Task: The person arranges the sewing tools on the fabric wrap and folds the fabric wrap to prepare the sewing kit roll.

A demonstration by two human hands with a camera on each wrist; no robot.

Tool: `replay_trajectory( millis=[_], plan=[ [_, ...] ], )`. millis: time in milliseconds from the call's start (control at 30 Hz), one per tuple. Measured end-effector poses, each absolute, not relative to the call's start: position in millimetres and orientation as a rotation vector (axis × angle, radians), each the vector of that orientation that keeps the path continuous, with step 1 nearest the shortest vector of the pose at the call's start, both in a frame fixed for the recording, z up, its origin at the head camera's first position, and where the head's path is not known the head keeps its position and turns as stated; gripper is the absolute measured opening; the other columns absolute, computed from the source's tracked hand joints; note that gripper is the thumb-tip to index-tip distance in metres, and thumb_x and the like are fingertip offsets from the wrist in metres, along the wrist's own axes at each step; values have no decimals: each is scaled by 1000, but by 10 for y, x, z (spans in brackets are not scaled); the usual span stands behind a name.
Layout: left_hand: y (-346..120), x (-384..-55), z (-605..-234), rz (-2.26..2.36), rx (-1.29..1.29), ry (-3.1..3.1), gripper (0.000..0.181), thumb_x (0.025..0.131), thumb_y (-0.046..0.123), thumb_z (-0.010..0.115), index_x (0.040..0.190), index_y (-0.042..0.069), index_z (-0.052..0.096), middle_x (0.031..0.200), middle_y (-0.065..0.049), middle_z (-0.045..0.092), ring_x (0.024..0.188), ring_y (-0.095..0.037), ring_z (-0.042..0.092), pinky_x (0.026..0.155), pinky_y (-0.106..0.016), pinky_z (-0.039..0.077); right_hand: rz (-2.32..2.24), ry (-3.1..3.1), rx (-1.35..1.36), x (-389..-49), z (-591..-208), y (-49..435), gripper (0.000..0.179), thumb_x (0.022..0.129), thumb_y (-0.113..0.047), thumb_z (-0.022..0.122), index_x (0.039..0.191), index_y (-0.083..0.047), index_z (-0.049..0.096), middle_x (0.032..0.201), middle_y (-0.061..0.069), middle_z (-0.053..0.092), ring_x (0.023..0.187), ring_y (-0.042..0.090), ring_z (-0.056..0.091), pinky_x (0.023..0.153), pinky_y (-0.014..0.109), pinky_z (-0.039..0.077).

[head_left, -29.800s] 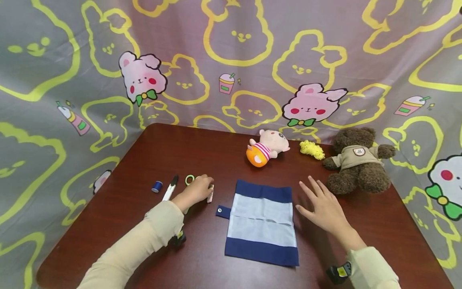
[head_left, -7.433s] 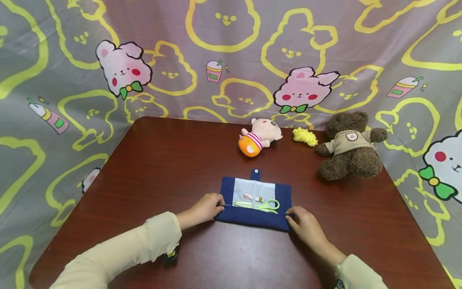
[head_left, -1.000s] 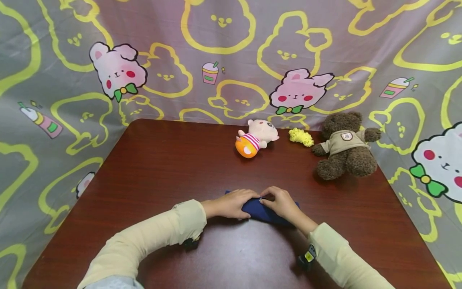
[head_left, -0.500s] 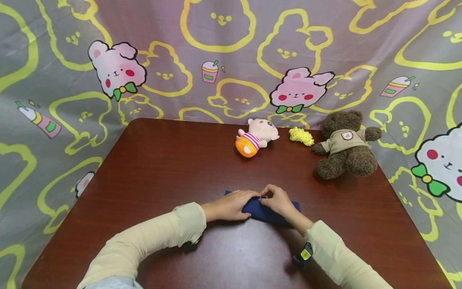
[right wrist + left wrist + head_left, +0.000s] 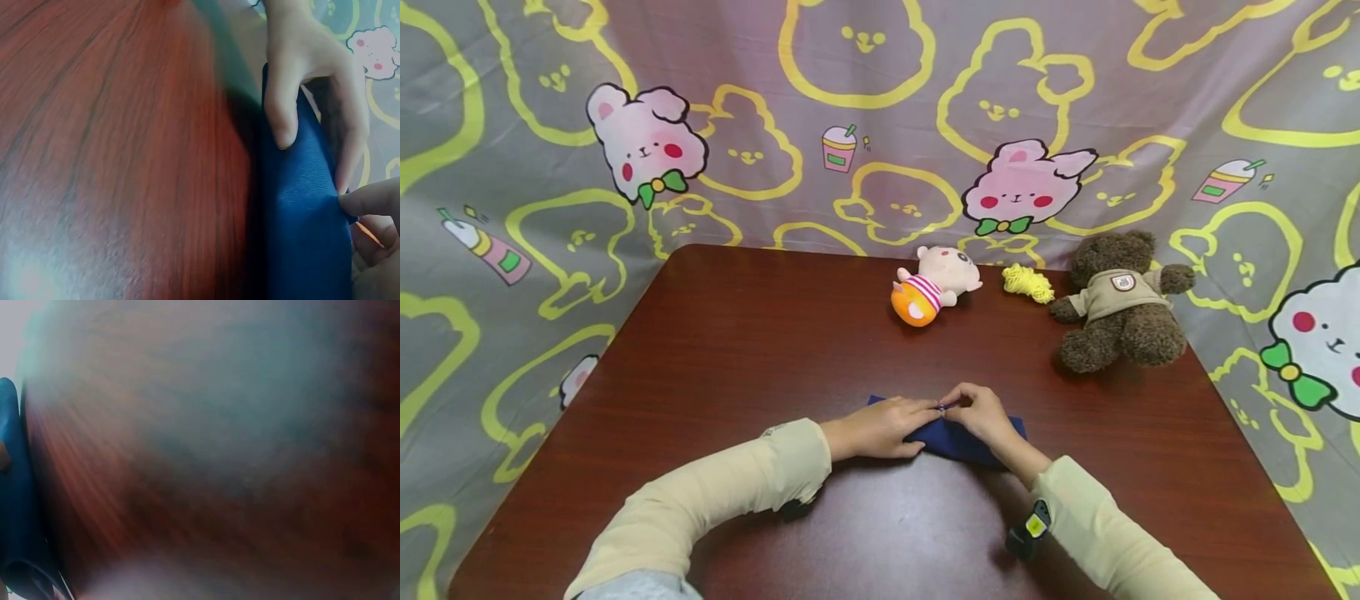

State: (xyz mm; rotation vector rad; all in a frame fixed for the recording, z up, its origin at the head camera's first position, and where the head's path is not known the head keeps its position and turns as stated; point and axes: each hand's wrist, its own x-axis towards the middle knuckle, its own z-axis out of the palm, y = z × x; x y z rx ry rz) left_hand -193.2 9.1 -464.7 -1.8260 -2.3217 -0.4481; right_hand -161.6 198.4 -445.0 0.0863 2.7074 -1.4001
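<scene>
A navy blue fabric pouch lies folded into a narrow bundle on the table. My left hand grips its left part, with the thumb on the near side and fingers over the far side, as the right wrist view shows. At the top edge my right hand pinches the pouch near a small shiny snap, mostly covered by fingertips. The right wrist view shows the pouch from its end. Only a blurred strip of pouch shows in the left wrist view. Its inside is hidden.
On the brown table, a pink plush toy in orange and stripes lies toward the back. Beside it are a yellow yarn bundle and a brown teddy bear. A patterned curtain hangs behind.
The pouch lay flat first, then turned and half folded with scissors inside; now it is a narrow bundle. The spool and knife have left the tabletop. Over the last second, both hands barely move.
</scene>
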Motion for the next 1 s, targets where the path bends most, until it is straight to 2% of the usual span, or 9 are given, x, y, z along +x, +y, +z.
replay_trajectory(
  millis=[233, 367, 433, 567, 633, 800, 900, 1000],
  plan=[
    [110, -1960, -4654, -458, -1818, -2305, 48, 80, 26, 63, 119, -1, 53, 121, -14, 54, 109, -20, 53, 85, -31, 45, -1313, 3021, -291, -1528, -4544, 2020, 11, 72, -1, 70, 79, -9, 68, 78, 1, 61, 73, 15, 58, 66, 28, 47],
    [121, -1973, -4653, -497, -1808, -2341, 47, 81, 25, 63, 119, 0, 53, 121, -13, 54, 109, -19, 53, 86, -29, 44, -1249, 3089, -549, -1504, -4573, 2065, 14, 72, -1, 71, 84, -7, 66, 82, 2, 61, 76, 16, 59, 67, 28, 48],
    [122, -1975, -4645, -525, -1802, -2362, 47, 81, 25, 62, 119, 0, 53, 121, -13, 54, 109, -19, 53, 87, -29, 43, -1190, 3084, -681, -1488, -4576, 2100, 24, 69, -4, 74, 91, -5, 64, 87, 4, 60, 82, 19, 57, 71, 31, 47],
    [121, -1980, -4635, -566, -1769, -2419, 46, 80, 25, 63, 119, 2, 54, 121, -11, 55, 109, -17, 53, 87, -29, 43, -1034, 3045, -890, -1452, -4582, 2153, 53, 60, -13, 82, 105, 0, 56, 99, 8, 56, 93, 24, 51, 79, 40, 43],
    [120, -1978, -4632, -584, -1741, -2452, 46, 79, 25, 64, 117, 3, 54, 119, -10, 56, 107, -17, 55, 86, -29, 43, -960, 3050, -958, -1446, -4599, 2159, 59, 59, -15, 82, 108, 2, 53, 101, 10, 54, 95, 25, 50, 81, 40, 42],
    [130, -1962, -4626, -749, -1665, -2598, 55, 77, 25, 68, 122, 2, 46, 116, -7, 58, 98, -15, 58, 82, -27, 44, -877, 3121, -1031, -1445, -4648, 2164, 54, 60, -14, 81, 105, 3, 55, 95, 9, 55, 89, 22, 51, 78, 37, 43],
    [139, -1958, -4621, -857, -1622, -2670, 61, 76, 23, 68, 127, 1, 43, 120, -9, 56, 103, -17, 55, 87, -27, 43, -878, 3146, -1029, -1445, -4661, 2169, 53, 60, -15, 81, 104, 2, 57, 93, 8, 56, 88, 21, 52, 76, 36, 44],
    [143, -1964, -4620, -863, -1625, -2664, 57, 76, 21, 68, 126, 1, 47, 120, -10, 55, 109, -19, 52, 92, -28, 39, -889, 3160, -1045, -1452, -4662, 2169, 52, 60, -16, 82, 103, 1, 58, 92, 7, 57, 87, 20, 52, 76, 35, 44]
  ],
)
